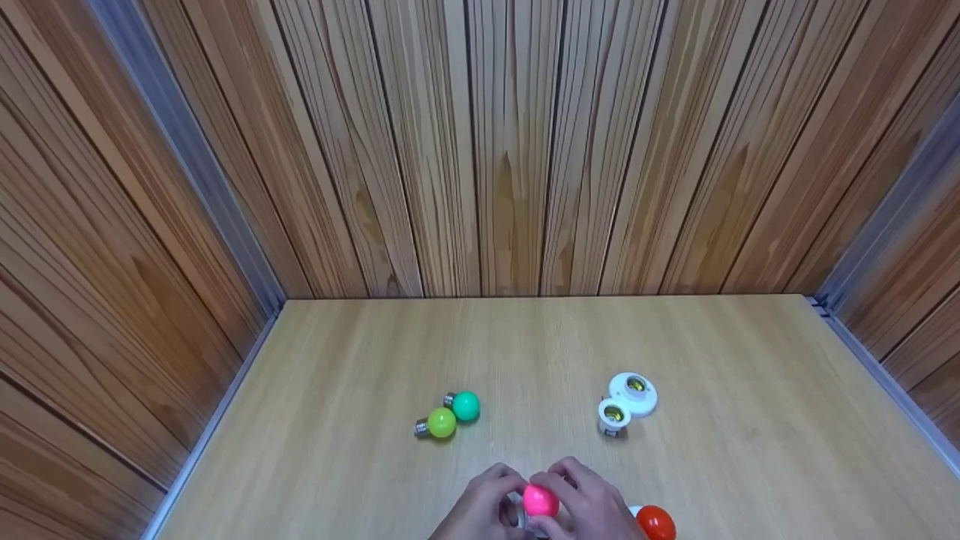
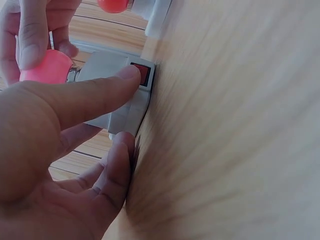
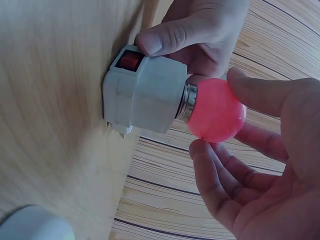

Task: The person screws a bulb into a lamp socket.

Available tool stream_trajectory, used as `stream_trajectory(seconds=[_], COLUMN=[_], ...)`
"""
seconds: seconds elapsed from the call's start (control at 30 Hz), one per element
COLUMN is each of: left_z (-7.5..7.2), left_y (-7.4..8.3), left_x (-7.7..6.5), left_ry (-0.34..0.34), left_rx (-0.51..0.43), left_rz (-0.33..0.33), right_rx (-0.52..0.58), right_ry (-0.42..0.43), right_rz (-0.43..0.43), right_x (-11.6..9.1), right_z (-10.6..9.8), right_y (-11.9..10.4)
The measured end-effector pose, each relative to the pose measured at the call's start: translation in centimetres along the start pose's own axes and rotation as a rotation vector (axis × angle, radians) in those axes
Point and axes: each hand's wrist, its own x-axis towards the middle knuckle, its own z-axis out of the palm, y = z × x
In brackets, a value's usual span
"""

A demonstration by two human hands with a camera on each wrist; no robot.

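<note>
Near the front edge of the head view, my left hand (image 1: 487, 501) grips a white lamp socket (image 3: 157, 95) with a red rocker switch (image 3: 130, 61). Its thumb lies on the switch in the left wrist view. My right hand (image 1: 592, 501) pinches a round pink light bulb (image 3: 216, 111) between thumb and fingertips. The bulb's metal screw base sits at the mouth of the socket, with some bare thread showing in the right wrist view. The socket's switch end is close over the wooden tabletop (image 1: 337, 480).
A teal-green bulb (image 1: 466, 406) and a lime-green bulb (image 1: 442, 423) lie side by side at the left. Two white lamp holders (image 1: 646, 403) stand together at the right. Beside my right hand is a red bulb (image 1: 656, 523) with a white base. Wood-panelled walls (image 1: 510, 150) enclose the table.
</note>
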Motion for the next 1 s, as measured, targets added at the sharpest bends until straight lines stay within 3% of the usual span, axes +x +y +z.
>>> stream_trajectory(seconds=[0.3, 0.4, 0.63, 0.77, 1.0], left_z=[0.1, 0.1, 0.3, 0.2, 0.1], left_y=[-0.1, -0.1, -0.1, -0.1, -0.1], left_x=[0.1, 0.0, -0.1, -0.1, -0.1], left_ry=[0.000, 0.014, 0.038, 0.035, 0.030], left_rx=[-0.034, -0.024, -0.011, -0.006, -0.004], left_rz=[-0.002, 0.033, 0.014, 0.024, 0.063], right_rx=[0.026, 0.012, -0.002, -0.017, 0.001], right_ry=[-0.141, -0.154, -0.020, 0.062, 0.038], right_rz=[-0.035, -0.047, 0.016, 0.000, -0.037], right_x=[0.2, 0.3, 0.1, 0.0, 0.1], right_z=[-0.9, -0.9, 0.2, 0.7, 0.6], right_y=[0.3, 0.4, -0.2, -0.4, -0.2])
